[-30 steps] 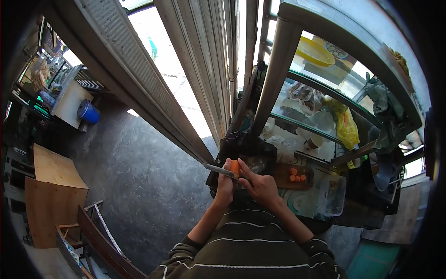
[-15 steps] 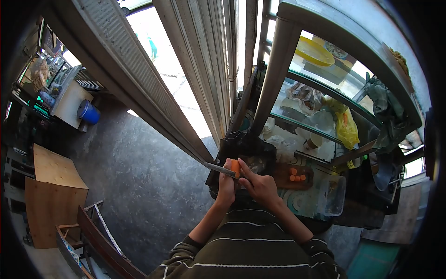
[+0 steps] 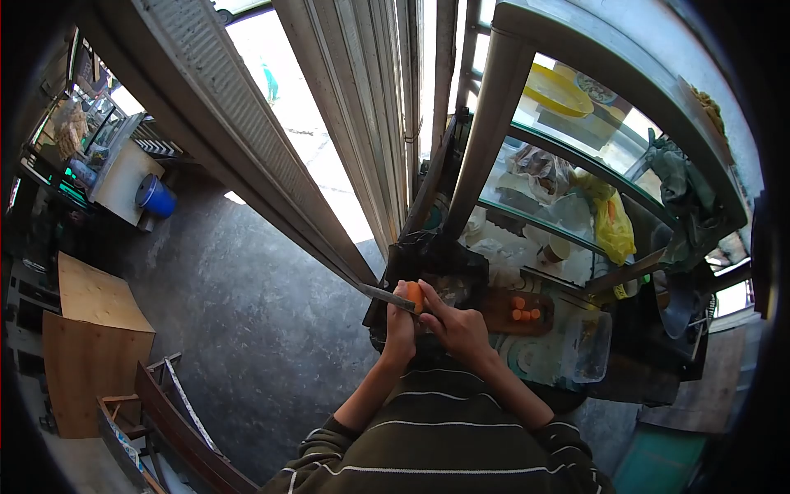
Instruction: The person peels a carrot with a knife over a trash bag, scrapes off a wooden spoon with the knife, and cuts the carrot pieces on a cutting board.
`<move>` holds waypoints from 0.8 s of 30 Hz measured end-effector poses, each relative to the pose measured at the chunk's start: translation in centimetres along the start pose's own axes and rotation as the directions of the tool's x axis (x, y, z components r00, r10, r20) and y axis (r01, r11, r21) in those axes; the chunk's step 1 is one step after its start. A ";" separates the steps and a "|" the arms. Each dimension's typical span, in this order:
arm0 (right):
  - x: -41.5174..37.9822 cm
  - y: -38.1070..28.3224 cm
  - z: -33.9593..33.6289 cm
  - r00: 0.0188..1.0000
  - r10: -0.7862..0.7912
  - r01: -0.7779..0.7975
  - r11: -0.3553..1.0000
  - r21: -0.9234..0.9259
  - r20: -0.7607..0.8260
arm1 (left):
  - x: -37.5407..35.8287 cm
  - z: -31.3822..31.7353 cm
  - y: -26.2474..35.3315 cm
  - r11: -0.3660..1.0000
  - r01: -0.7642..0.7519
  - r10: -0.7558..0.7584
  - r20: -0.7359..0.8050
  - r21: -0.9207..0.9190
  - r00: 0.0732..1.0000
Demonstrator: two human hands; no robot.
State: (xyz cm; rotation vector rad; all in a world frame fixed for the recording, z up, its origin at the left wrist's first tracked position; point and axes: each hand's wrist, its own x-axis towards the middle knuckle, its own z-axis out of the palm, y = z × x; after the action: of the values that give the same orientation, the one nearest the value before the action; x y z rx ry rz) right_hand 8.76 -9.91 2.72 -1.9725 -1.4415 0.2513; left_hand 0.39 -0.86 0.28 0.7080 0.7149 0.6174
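In front of my chest, my left hand (image 3: 400, 333) is closed around a peeled-looking orange carrot piece (image 3: 415, 295). A knife (image 3: 385, 295) lies across the carrot, its blade pointing out to the left past my left hand. My right hand (image 3: 462, 333) grips the knife at its right end, with the handle mostly hidden by the fingers. Several short carrot chunks (image 3: 525, 314) rest on a brown wooden cutting board (image 3: 499, 317) to the right of my right hand.
A clear plastic container (image 3: 591, 350) stands right of the board. Behind it rises a glass display cabinet (image 3: 485, 123) holding bags and a yellow tray (image 3: 558, 90). Folding metal shutters (image 3: 346, 107) are ahead. A blue bucket (image 3: 155, 197) and wooden furniture (image 3: 95, 370) are at left.
The knife blade has shifted very slightly left and up across the carrot. Both hands keep their hold, and the chunks on the board stay put.
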 end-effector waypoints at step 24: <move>0.5 0.2 0.2 0.999 0.011 -0.007 0.995 0.099 -0.042 | -0.4 -0.7 -0.7 0.984 -0.102 0.093 0.071 0.147 0.993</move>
State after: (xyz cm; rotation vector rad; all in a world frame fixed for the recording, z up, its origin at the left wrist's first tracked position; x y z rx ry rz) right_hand 9.03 -9.46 2.58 -1.8937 -1.3676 0.2779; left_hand -0.18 -1.31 -0.48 0.9026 0.6753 0.6319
